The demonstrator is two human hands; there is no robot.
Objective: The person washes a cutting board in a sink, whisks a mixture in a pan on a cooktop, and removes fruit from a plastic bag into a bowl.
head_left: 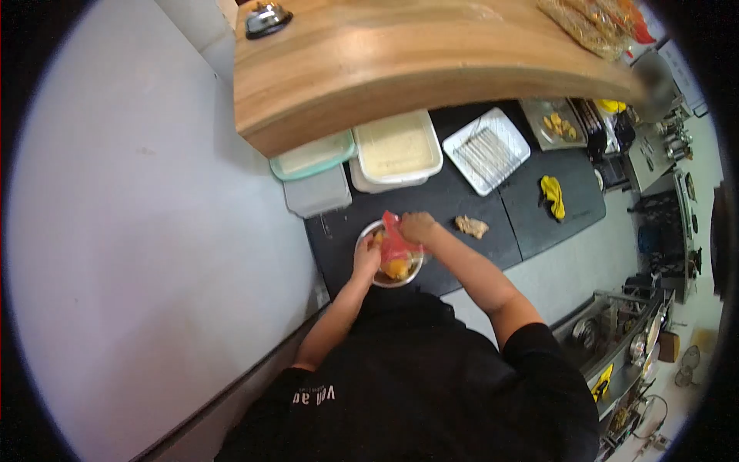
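A round metal bowl (390,286) stands near the front edge of the dark counter, with orange-yellow food (397,269) inside. Over it is a red, partly see-through plastic bag (394,244). My right hand (418,228) is closed on the bag's upper right side. At the bowl's left rim, my left hand (368,258) has its fingers curled inward beside the bag; what they grip is hidden. To the right of my right hand, a pale, battered-looking piece of food (471,226) lies directly on the counter.
Behind the bowl stand a white tub of pale powder (396,152), a teal-rimmed container (314,158) and a white tray with a wire rack (486,152). A yellow cloth (553,197) lies right. The wooden shelf (431,58) overhangs the back; a grey wall (154,231) bounds the left.
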